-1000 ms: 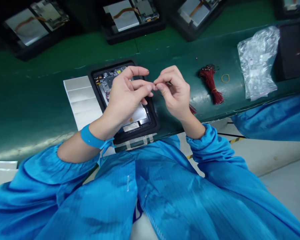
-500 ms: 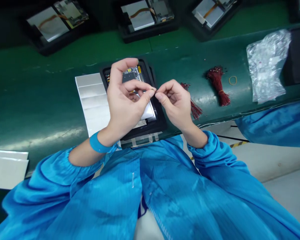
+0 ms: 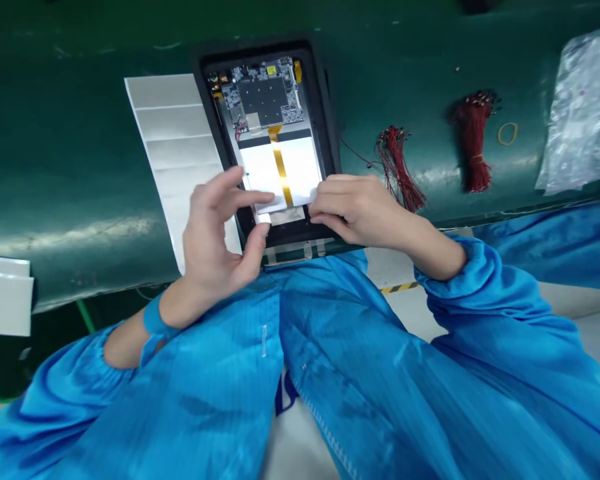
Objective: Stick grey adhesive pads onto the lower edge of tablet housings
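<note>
An opened tablet (image 3: 230,143) lies in a black frame (image 3: 330,143) at the bench's front edge. Inside it are a circuit board (image 3: 263,97) and a bright white battery (image 3: 260,163), crossed by an orange ribbon cable (image 3: 279,165). My left hand (image 3: 210,233) is open at the lower left of the tablet, thumb and forefinger apart, the forefinger over the battery's lower edge. At the lower right corner, my right hand (image 3: 357,207) has its fingers pinched together against the tablet; whatever they hold is hidden.
Pale strip sheets (image 3: 173,127) lie left of the frame. To the right are a loose bunch of red wires (image 3: 400,167), a banded bunch (image 3: 475,147), a rubber band (image 3: 507,133) and a clear plastic bag (image 3: 577,107). White sheets (image 3: 5,300) lie at far left.
My hands were together above the tablet, fingertips meeting at a tiny piece. Now they are apart and lower, the left opened, the right at the tablet's corner. The view has shifted.
</note>
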`<state>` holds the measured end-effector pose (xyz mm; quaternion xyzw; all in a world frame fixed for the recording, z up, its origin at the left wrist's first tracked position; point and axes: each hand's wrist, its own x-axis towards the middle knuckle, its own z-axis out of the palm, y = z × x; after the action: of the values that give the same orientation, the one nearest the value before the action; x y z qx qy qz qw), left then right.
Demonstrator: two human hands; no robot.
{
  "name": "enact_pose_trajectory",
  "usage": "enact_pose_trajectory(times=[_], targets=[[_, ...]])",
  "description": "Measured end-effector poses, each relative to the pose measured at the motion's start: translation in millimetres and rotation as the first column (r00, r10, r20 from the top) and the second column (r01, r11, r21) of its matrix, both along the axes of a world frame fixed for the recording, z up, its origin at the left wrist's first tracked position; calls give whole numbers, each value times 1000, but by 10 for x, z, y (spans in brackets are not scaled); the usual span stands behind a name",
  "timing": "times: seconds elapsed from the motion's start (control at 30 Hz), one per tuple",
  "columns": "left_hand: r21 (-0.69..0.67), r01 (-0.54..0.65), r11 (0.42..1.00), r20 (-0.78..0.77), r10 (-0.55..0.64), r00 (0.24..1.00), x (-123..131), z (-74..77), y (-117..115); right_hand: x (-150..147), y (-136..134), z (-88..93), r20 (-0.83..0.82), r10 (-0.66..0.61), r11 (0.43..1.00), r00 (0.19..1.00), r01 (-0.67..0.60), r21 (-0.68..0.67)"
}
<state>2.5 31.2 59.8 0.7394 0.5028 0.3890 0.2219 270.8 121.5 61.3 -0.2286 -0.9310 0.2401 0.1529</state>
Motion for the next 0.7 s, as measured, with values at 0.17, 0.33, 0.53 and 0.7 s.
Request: enact_pose_trajectory(times=[0.17, 0.33, 0.53, 0.7], targets=[[67, 89, 994, -84, -83, 993, 70, -74, -103, -45, -30, -45, -29, 4, 997, 1000, -1, 74], [70, 99, 993, -105, -92, 990, 65, -107, -97, -24, -35, -61, 62, 1, 982, 998, -12, 188], [142, 128, 982, -122, -111, 986, 97, -161, -80, 18, -18, -11, 131, 44, 966, 990, -75, 246], [261, 183, 948, -178, -139, 974, 164, -219, -12, -1, -58, 10, 112, 37, 951, 993, -69, 300]])
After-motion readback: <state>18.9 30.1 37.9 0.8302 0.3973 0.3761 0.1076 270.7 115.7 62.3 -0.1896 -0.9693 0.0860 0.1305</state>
